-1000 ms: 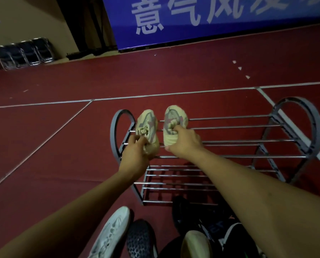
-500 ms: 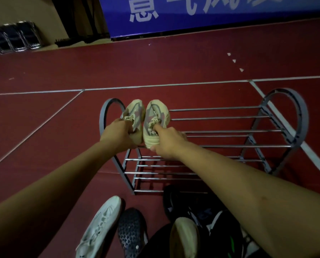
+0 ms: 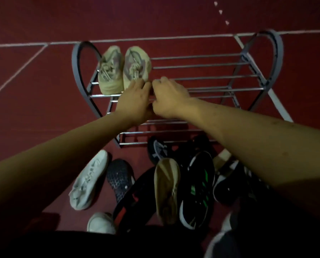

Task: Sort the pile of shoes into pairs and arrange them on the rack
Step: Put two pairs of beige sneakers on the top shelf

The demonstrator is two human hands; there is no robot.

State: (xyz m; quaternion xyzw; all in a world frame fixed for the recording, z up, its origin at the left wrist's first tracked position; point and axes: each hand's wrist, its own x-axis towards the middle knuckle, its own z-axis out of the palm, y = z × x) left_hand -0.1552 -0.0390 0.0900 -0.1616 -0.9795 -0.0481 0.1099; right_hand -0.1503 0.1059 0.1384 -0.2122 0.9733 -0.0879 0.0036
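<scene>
The beige sneakers [image 3: 123, 68] sat paired at the rack's [image 3: 202, 78] top-left end, leaving room, while both empty hands [image 3: 151, 98] hovered together, loosely curled.

Both hands off the beige shoes [image 3: 123, 68] now; left hand [image 3: 135, 101] and right hand [image 3: 169, 98] pulled back, touching, empty.

Both bare forearms reach forward and converge. The left hand [image 3: 135, 101] and right hand [image 3: 169, 98] lie palm-down, side by side and touching, with fingers loosely curled and holding nothing.
</scene>
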